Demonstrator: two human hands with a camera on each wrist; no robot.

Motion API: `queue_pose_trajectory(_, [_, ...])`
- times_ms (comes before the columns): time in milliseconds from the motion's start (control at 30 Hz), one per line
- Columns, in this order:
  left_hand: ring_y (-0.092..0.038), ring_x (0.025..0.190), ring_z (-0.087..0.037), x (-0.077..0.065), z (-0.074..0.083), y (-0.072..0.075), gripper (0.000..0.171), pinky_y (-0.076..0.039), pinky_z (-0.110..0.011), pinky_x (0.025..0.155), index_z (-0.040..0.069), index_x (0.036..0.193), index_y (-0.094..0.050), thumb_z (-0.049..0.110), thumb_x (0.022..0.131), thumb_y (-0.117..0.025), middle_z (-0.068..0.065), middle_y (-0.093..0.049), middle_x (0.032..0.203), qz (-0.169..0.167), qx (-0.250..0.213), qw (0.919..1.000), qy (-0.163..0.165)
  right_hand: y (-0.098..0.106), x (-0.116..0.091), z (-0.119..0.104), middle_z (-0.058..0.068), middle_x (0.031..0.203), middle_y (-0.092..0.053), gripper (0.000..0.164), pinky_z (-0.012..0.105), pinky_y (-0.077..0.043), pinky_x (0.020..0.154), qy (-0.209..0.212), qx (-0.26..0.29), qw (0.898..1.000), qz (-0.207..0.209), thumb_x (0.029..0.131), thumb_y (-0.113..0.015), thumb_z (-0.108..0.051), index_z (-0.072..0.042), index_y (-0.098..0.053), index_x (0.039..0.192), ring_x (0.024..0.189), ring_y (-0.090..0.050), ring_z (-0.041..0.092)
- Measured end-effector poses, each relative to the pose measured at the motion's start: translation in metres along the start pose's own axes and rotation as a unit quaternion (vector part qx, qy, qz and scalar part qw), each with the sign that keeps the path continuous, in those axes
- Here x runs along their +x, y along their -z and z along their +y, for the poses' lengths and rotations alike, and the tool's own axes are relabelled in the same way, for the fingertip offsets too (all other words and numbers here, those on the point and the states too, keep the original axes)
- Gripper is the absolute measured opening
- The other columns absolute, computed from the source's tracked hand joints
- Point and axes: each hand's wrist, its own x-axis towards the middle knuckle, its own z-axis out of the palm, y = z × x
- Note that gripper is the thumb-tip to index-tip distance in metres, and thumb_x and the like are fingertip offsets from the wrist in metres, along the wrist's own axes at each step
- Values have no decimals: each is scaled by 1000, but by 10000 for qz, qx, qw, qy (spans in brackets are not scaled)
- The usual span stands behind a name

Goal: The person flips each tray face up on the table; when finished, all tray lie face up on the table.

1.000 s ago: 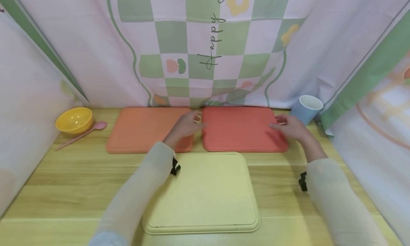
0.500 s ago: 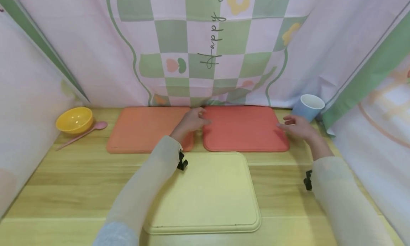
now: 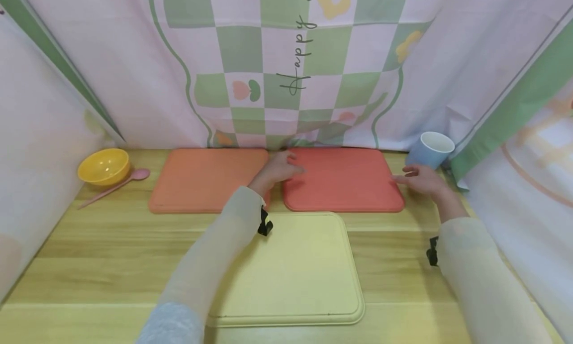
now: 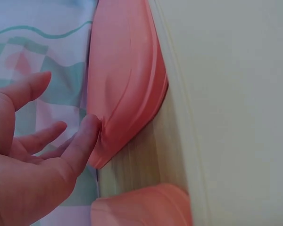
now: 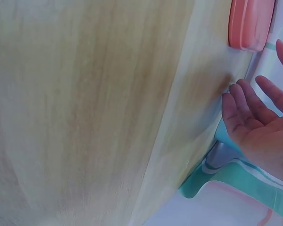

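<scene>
The red board (image 3: 343, 179) is laid flat at the upper right of centre, with the orange board (image 3: 208, 179) beside it, slightly apart, and the yellow board (image 3: 300, 269) at the lower centre. The laying-out of the boards can be judged nearly done; perhaps only a slight straightening is left. Nothing is held in either grip: the left hand (image 3: 278, 168) is held loose-fingered at the red board's left end, one fingertip apparently touching; the right hand's (image 3: 424, 179) fingers are extended by its right edge, contact uncertain. The bowl (image 3: 104, 179), spoon (image 3: 141, 173) and cup (image 3: 422, 155) are set off the boards, on the tabletop (image 3: 134, 254).
</scene>
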Motion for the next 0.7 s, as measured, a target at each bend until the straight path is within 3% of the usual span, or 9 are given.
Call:
queue_pose_trajectory(333, [-61,116,-35,6,2,-10,65,-52,-40,99,-6,149,-40,14,95,-71,-23,-46,148,-155,-577,9982,-41,3,-1,7,44,145,-32,81,62,-27,113,-211,42,9997,-75,102,-57,-42,20,-30,146,135,-31,57])
queue_pose_trajectory(567, [-63,112,-37,8,1,-13,66,-52,-39,98,-5,149,-41,16,95,-71,-24,-48,146,-152,-588,9981,-59,5,0,13,44,144,-34,79,61,-28,113,-197,86,9998,2,102,-58,-41,21,-31,145,135,-33,57])
queue_pose_trajectory(700, [-65,109,-35,10,0,-12,65,-53,-36,94,-3,147,-45,18,93,-74,-22,-52,143,33,-533,9986,15,6,1,12,44,145,-34,78,61,-28,113,-216,92,9997,-22,103,-57,-40,20,-31,145,135,-33,56])
